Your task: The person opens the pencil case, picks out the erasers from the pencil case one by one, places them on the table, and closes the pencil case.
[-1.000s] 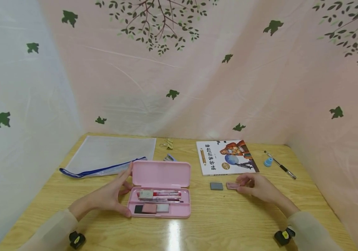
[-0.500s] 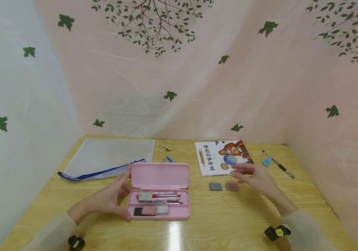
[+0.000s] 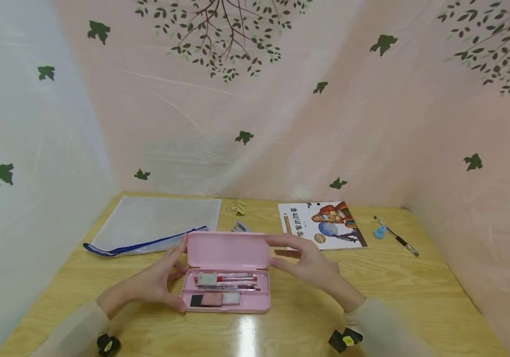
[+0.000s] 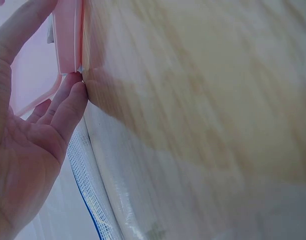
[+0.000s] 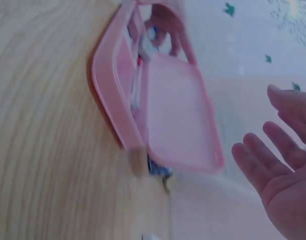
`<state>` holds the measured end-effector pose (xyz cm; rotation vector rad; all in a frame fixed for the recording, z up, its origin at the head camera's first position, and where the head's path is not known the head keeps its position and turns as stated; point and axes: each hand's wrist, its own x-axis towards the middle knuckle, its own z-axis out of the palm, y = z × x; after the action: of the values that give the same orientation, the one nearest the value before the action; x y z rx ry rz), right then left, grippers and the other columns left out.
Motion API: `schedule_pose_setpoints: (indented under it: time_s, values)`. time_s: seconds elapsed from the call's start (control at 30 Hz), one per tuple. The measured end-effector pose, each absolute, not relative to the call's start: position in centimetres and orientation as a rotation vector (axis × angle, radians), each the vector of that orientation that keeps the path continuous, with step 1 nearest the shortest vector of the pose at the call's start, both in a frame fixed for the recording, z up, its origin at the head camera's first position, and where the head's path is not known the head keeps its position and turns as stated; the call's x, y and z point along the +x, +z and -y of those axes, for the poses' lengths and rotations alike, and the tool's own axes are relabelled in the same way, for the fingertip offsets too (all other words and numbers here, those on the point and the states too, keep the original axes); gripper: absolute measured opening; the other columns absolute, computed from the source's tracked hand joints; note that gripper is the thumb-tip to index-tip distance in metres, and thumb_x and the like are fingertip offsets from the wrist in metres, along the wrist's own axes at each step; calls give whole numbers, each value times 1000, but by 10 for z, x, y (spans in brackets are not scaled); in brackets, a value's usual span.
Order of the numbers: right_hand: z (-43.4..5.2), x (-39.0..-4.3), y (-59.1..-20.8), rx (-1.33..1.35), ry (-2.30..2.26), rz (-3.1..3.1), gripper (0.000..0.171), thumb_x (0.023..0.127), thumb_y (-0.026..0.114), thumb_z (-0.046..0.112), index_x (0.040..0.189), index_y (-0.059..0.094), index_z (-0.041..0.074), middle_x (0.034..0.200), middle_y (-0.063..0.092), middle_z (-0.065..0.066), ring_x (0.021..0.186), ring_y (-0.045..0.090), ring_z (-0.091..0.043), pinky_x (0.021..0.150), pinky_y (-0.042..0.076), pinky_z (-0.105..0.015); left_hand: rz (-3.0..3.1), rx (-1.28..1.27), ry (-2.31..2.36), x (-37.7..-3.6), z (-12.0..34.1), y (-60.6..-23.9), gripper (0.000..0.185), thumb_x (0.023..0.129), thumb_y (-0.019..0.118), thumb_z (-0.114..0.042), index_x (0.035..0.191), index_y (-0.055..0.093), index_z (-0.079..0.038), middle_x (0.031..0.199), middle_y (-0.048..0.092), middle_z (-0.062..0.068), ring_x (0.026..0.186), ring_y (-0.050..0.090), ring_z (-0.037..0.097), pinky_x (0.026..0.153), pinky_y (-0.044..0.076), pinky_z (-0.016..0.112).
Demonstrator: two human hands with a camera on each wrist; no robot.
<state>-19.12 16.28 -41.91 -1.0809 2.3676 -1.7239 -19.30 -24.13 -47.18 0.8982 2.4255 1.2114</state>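
A pink pencil case (image 3: 225, 306) lies with its lid (image 3: 228, 250) raised. In it are several pens (image 3: 237, 278), a pale grey block (image 3: 207, 279) and black, pink (image 3: 212, 299) and white eraser-like blocks. My left hand (image 3: 157, 282) spans the case's left end, thumb at the front corner and a finger by the lid. In the left wrist view its fingertips (image 4: 79, 89) touch the case's corner. My right hand (image 3: 313, 263) is at the lid's right edge, fingers extended; the right wrist view shows a gap between them. It hides most of the blocks behind it.
A mesh zip pouch (image 3: 170, 215) lies at back left. Near it are a gold binder clip (image 3: 237, 207) and a small blue-and-metal item (image 3: 240, 227). A picture book (image 3: 331, 225) is at back right, beside a blue cone-shaped piece (image 3: 380, 232) and a black pen (image 3: 400, 239).
My right hand has let go of the reddish block on the table, lifted, and moved left to the pencil case lid. My left hand stays at the case.
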Motion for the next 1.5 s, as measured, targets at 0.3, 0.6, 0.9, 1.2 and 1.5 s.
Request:
schedule_pose_setpoints:
  time_s: [0.3, 0.6, 0.9, 1.2, 1.5]
  values:
    - [-92, -196, -441, -1197, -1498, -2306, 41, 93, 74, 7, 131, 62, -4, 127, 65, -20, 101, 69, -36, 84, 61, -29, -2407, 895, 1201, -189, 242, -474, 146, 70, 95, -35, 161, -18, -16, 158, 19, 17, 117, 57, 24, 106, 49, 41]
    - [-51, -200, -452, -1114, -1161, -2480, 39, 91, 78, 13, 127, 68, 2, 118, 72, -10, 93, 69, -6, 79, 55, -13, -2370, 928, 1236, -192, 242, -476, 145, 71, 95, -32, 161, -19, -18, 157, 18, 17, 118, 57, 25, 107, 48, 44]
    - [-33, -202, -460, -1047, -1043, -2573, 31, 87, 82, 18, 115, 76, 6, 102, 76, 2, 86, 65, 1, 80, 52, -12, -2357, 929, 1266, -194, 242, -476, 147, 70, 95, -32, 160, -19, -19, 158, 17, 18, 120, 57, 27, 106, 48, 43]
    - [-26, -200, -460, -972, -1048, -2590, 25, 88, 81, 13, 112, 77, 8, 103, 76, 4, 88, 65, 3, 81, 54, -13, -2373, 901, 1259, -194, 243, -474, 146, 70, 95, -32, 161, -18, -17, 158, 17, 17, 120, 55, 27, 107, 48, 42]
    - [-27, -202, -455, -1010, -941, -2608, 28, 86, 83, 18, 113, 78, 9, 97, 76, 6, 78, 60, 5, 74, 52, -13, -2383, 899, 1247, -195, 243, -473, 146, 70, 95, -32, 161, -18, -17, 158, 18, 17, 120, 55, 27, 107, 48, 42]
